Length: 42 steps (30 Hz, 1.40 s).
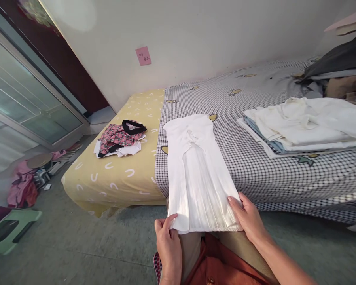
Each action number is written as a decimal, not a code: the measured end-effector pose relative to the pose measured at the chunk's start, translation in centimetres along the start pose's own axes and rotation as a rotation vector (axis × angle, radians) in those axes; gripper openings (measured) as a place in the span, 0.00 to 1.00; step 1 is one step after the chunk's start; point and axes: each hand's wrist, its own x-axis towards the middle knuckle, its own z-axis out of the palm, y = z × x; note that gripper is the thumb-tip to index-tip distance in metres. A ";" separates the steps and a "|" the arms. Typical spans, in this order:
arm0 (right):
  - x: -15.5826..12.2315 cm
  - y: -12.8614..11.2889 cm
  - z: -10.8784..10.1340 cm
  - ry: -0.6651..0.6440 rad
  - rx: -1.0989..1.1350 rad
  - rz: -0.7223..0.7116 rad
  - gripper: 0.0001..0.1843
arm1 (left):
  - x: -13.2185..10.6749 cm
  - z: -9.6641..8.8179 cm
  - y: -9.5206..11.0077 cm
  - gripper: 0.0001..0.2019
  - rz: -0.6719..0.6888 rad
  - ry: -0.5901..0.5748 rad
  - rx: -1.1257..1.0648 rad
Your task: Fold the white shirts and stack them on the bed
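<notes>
Head view: left hand [167, 240] and right hand [249, 219] each pinch a hem corner of the long white pleated garment [195, 170], stretching it flat over the black-and-white checked bedsheet [284, 178].

White garment [197, 174]: smooth, faintly glossy pleated cloth. Checked bedsheet [279, 174]: matt woven cloth. Floor [77, 245]: matt.

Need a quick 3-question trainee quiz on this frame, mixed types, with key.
1. True or false: the left hand and the right hand both touch the near end of the white garment.
2. The floral garment lies on: A) the checked sheet, B) the yellow sheet, C) the floor.
3. What is stuck on the wall?
Key: 1 true; 2 B; 3 a pink note.
</notes>
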 end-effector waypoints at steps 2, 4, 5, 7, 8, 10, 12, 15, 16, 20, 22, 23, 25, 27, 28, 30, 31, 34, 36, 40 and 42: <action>-0.1 -0.2 -0.1 -0.010 0.015 -0.013 0.23 | 0.0 -0.2 0.2 0.22 -0.020 -0.038 0.034; -0.3 -0.4 -0.3 -0.027 0.021 -0.026 0.22 | 0.1 -0.3 0.2 0.22 -0.027 -0.050 0.060; -0.4 -0.4 -0.4 -0.037 0.025 -0.030 0.22 | 0.2 -0.3 0.1 0.21 -0.026 -0.050 0.068; -0.8 -0.3 -0.8 -0.057 0.041 -0.026 0.22 | 0.3 -0.3 -0.1 0.21 -0.023 -0.051 0.084; -1.0 -0.2 -0.9 -0.062 0.056 -0.016 0.22 | 0.4 -0.3 -0.2 0.21 -0.021 -0.051 0.093; -1.6 0.1 -1.3 -0.059 0.099 0.013 0.25 | 0.6 -0.3 -0.3 0.21 -0.017 -0.051 0.111; -2.1 0.3 -1.7 -0.038 0.145 0.038 0.28 | 0.7 -0.3 -0.3 0.21 -0.017 -0.052 0.130; -2.8 0.4 -2.3 0.015 0.180 0.021 0.30 | 0.8 -0.4 0.0 0.21 -0.013 -0.053 0.149; -3.0 0.3 -2.5 0.023 0.182 0.002 0.29 | 0.8 -0.5 0.1 0.21 -0.010 -0.053 0.152; -3.7 -0.2 -3.2 -0.077 0.179 -0.069 0.21 | 0.9 -0.6 0.4 0.20 -0.008 -0.061 0.154; -4.1 -0.5 -3.4 -0.159 0.151 -0.108 0.22 | 0.9 -0.5 0.3 0.20 -0.004 -0.063 0.154; -4.3 -0.6 -3.4 -0.186 0.111 -0.140 0.24 | 1.0 -0.5 0.2 0.20 0.000 -0.063 0.154; -4.7 -0.6 -3.2 -0.213 -0.007 -0.225 0.29 | 1.0 -0.5 0.0 0.20 0.012 -0.059 0.154; -4.9 -0.4 -2.8 -0.198 -0.128 -0.310 0.32 | 1.0 -0.5 -0.1 0.20 0.023 -0.056 0.148; -4.9 -0.4 -2.6 -0.184 -0.171 -0.343 0.33 | 1.0 -0.5 -0.1 0.20 0.024 -0.059 0.144; -5.0 -0.2 -2.3 -0.169 -0.230 -0.379 0.33 | 1.0 -0.6 0.0 0.21 0.010 -0.070 0.141; -4.9 -0.2 -2.2 -0.168 -0.249 -0.386 0.32 | 1.0 -0.6 0.0 0.21 -0.002 -0.075 0.141; -4.7 -0.4 -2.4 -0.200 -0.271 -0.369 0.25 | 1.0 -0.7 0.3 0.20 -0.024 -0.077 0.128; -4.5 -0.6 -2.8 -0.226 -0.258 -0.331 0.20 | 0.9 -0.7 0.4 0.20 -0.017 -0.065 0.112; -4.1 -0.8 -3.3 -0.202 -0.198 -0.280 0.18 | 0.9 -0.6 0.6 0.20 -0.011 -0.057 0.092; -4.0 -0.8 -3.3 -0.172 -0.190 -0.272 0.18 | 0.9 -0.6 0.6 0.19 -0.009 -0.059 0.084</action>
